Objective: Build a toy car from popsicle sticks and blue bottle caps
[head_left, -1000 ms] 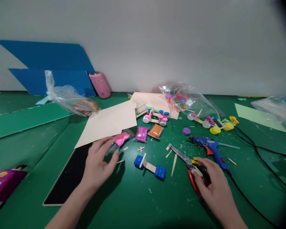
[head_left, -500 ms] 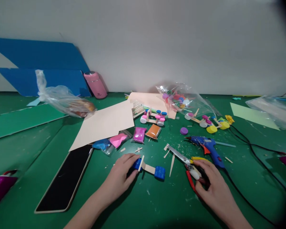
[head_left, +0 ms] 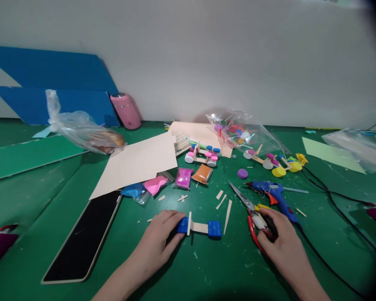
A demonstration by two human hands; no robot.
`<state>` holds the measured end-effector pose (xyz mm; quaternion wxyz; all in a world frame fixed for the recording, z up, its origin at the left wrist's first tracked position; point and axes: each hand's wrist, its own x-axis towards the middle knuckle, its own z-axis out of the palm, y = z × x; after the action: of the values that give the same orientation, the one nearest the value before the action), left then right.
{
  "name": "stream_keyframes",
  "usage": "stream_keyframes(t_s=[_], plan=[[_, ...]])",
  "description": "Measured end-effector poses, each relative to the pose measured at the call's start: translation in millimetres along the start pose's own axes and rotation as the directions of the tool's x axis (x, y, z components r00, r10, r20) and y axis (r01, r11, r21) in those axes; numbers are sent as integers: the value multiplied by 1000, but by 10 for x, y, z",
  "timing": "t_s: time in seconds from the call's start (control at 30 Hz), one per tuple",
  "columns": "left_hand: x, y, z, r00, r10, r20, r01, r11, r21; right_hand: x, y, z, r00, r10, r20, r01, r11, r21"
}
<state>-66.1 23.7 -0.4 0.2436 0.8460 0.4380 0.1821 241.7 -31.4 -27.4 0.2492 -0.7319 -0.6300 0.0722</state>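
Note:
My left hand (head_left: 164, 234) is closed on one end of a small craft-stick model (head_left: 199, 227). Blue clay blocks sit at both ends of its flat stick, with a short crosspiece near my fingertips. The block by my fingers is partly covered. My right hand (head_left: 280, 238) is closed around the handles of a pair of scissors (head_left: 242, 196), whose tips point up and left. Red and yellow show on the grips; the rest is partly hidden by my fingers. Cut wood slivers (head_left: 227, 216) lie between the model and the scissors.
A blue glue gun (head_left: 277, 194) with a trailing cord lies behind my right hand. A phone (head_left: 84, 238) is at left. Clay packets (head_left: 184, 178), clay-wheeled stick models (head_left: 201, 157), a plastic bag (head_left: 238, 129) and a pink bottle (head_left: 126, 110) stand farther back.
The scissors have moved right, away from the small wood pieces, with my right hand. The blue-ended model has shifted slightly right and its stick lies more level.

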Motion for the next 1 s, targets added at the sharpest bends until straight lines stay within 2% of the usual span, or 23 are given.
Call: stream_keyframes(t_s=[0.1, 0.2, 0.27, 0.33, 0.43, 0.53, 0.73, 1.0], plan=[[-2, 17, 6, 1000, 5, -6, -5, 1000, 4, 2, -29, -28, 1000, -14, -26, 14, 1000, -15], [-1, 31, 13, 1000, 7, -4, -7, 1000, 1, 59, -180, -81, 996, -63, -61, 63, 998, 11], [2, 35, 15, 1000, 6, 5, -6, 1000, -3, 154, -334, -98, 996, -92, -20, 93, 995, 47], [3, 32, 9, 1000, 6, 24, -6, 1000, -9, 296, -491, -84, 983, -181, 41, 178, 982, 54], [-1, 7, -24, 999, 8, 52, -7, 1000, -15, 557, -672, -14, 916, -346, 205, 373, 921, -111], [-7, -23, -85, 996, 16, 89, -13, 999, -31, 796, -775, 57, 854, -406, 324, 475, 863, -170], [-17, 15, -126, 991, -2, 137, 14, 997, -80, 1067, -908, 66, 777, -409, 478, 576, 769, -277], [-34, 137, -25, 992, -47, 118, 60, 992, -111, 1145, -952, 72, 699, -404, 591, 651, 702, -289]])
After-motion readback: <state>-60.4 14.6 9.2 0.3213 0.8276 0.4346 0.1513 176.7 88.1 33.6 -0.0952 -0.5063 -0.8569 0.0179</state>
